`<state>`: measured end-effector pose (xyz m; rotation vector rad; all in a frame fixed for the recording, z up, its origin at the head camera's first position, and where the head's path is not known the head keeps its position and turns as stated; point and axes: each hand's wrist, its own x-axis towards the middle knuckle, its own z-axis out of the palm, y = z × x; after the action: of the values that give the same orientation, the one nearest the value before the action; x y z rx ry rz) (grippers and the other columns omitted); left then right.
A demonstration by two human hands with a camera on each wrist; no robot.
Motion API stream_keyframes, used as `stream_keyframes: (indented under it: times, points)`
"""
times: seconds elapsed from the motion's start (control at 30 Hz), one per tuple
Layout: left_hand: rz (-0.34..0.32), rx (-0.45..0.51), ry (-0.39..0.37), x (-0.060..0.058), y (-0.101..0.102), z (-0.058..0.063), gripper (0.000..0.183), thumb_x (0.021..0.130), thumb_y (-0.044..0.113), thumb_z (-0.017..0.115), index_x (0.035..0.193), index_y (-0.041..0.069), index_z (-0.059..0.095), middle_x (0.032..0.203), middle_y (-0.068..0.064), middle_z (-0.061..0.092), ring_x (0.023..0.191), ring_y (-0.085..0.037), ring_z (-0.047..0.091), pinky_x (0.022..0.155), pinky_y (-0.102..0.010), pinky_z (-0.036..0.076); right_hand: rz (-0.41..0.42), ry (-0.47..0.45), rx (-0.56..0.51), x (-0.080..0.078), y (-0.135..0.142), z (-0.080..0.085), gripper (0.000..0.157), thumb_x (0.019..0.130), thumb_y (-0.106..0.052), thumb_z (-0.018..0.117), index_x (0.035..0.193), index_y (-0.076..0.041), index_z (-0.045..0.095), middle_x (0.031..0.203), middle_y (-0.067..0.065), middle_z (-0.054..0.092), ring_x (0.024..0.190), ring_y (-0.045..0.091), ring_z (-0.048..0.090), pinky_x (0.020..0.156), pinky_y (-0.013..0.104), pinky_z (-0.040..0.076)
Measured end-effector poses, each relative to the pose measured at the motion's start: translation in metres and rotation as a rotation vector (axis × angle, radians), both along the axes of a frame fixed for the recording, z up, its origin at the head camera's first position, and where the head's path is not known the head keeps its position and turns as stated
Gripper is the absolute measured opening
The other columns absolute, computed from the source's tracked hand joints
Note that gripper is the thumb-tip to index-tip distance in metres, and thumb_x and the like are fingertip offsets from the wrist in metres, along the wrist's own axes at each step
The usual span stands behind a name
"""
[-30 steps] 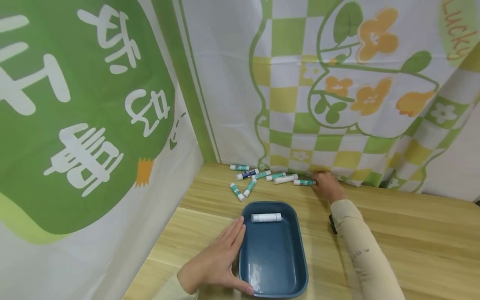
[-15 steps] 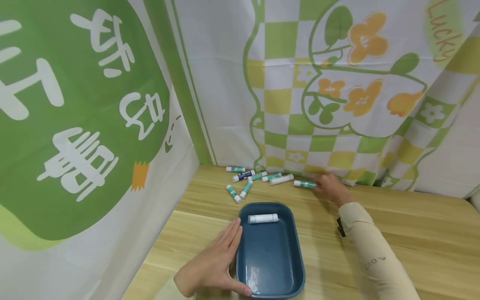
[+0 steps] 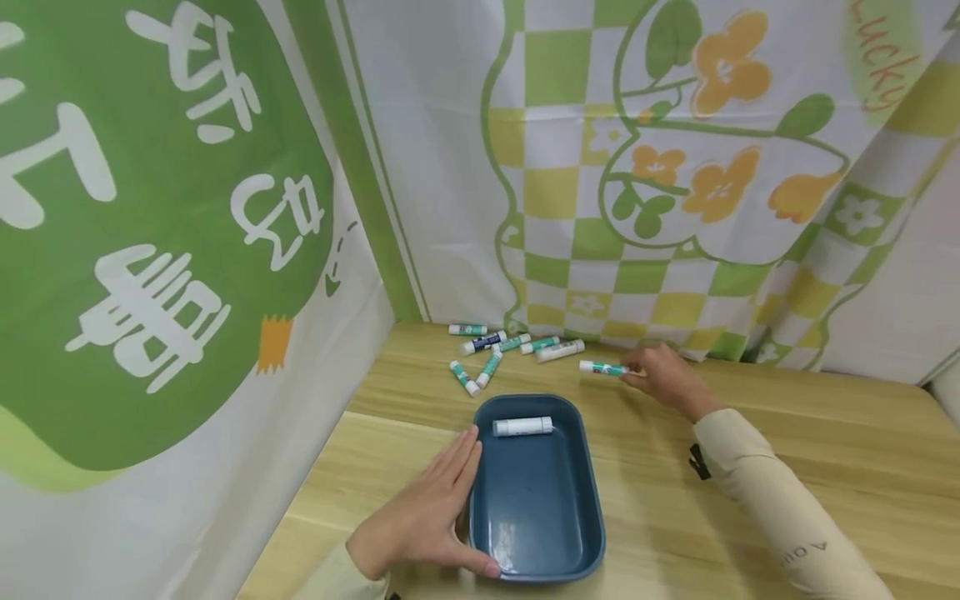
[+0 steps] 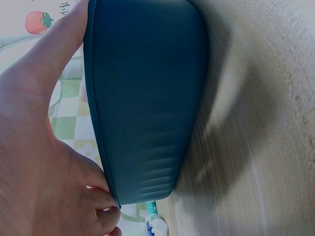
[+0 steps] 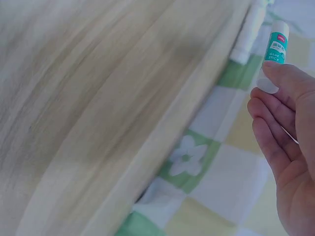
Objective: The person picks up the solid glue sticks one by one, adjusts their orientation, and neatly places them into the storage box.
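Observation:
Between thumb and fingers, my right hand (image 3: 663, 377) pinches one end of a green-and-white glue stick (image 3: 602, 368). The right wrist view shows the "GLUE STICK" label on this glue stick (image 5: 276, 46), with the right hand (image 5: 290, 108) at its lower end. My left hand (image 3: 427, 508) rests along the left side of a dark blue tray (image 3: 592, 500), thumb at the near corner and fingers straight at the rim. In the left wrist view the left hand (image 4: 44, 132) touches the rim of the tray (image 4: 147, 98). One white glue stick (image 3: 522, 427) lies inside, at the far end.
Several glue sticks lie behind the tray by the curtain, among them a dark blue one (image 3: 484, 342), a white one (image 3: 561, 350) and a green one (image 3: 464, 377). A patterned curtain (image 3: 562, 183) hangs along the back of the wooden table (image 3: 750, 483); a green printed cloth (image 3: 172, 333) hangs at left.
My right hand has drawn the green-and-white glue stick away from the curtain and the white glue stick beside it, lifting it slightly. The left hand has stayed on the tray.

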<state>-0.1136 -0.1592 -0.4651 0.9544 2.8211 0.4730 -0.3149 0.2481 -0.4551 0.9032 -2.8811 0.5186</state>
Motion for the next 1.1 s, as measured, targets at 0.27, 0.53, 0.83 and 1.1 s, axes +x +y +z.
stream_keyframes:
  times: [0.27, 0.53, 0.83, 1.1]
  points:
    - [0.008, -0.002, -0.014, -0.003, 0.0, 0.001, 0.146, 0.072, 0.09, 0.07, 0.167, -0.005, 0.012, 0.177, -0.024, -0.001, 0.166, -0.036, 0.001, 0.134, -0.055, 0.02, 0.145, 0.071, -0.05, 0.019, -0.02, 0.022, 0.004, 0.094, -0.01, 0.08, 0.096, -0.008, 0.077, 0.093, 0.006, 0.079, 0.086, 0.024, 0.076, 0.076, 0.045, 0.064]
    - [0.016, 0.01, -0.042, -0.003, 0.0, 0.0, 0.147, 0.072, 0.088, 0.072, 0.167, -0.003, 0.009, 0.178, -0.023, -0.002, 0.166, -0.034, 0.0, 0.134, -0.055, 0.019, 0.168, 0.023, -0.055, 0.041, -0.042, 0.033, 0.007, 0.096, -0.014, 0.078, 0.101, -0.01, 0.079, 0.099, 0.005, 0.08, 0.089, 0.02, 0.075, 0.078, 0.043, 0.065]
    - [0.019, 0.005, -0.051, -0.003, 0.001, 0.0, 0.147, 0.072, 0.089, 0.072, 0.168, -0.002, 0.008, 0.178, -0.022, -0.004, 0.166, -0.034, -0.001, 0.134, -0.055, 0.018, 0.253, 0.084, -0.019, 0.061, -0.068, 0.034, 0.011, 0.095, -0.016, 0.08, 0.104, -0.01, 0.08, 0.101, 0.006, 0.08, 0.087, 0.016, 0.076, 0.075, 0.034, 0.064]
    - [0.029, 0.008, -0.067, -0.003, 0.002, 0.0, 0.146, 0.072, 0.088, 0.072, 0.168, -0.002, 0.008, 0.179, -0.02, -0.003, 0.167, -0.033, -0.001, 0.134, -0.055, 0.018, 0.309, 0.021, -0.022, 0.07, -0.089, 0.029, 0.005, 0.097, -0.015, 0.078, 0.099, -0.01, 0.08, 0.096, 0.0, 0.079, 0.077, 0.005, 0.068, 0.066, 0.023, 0.058]
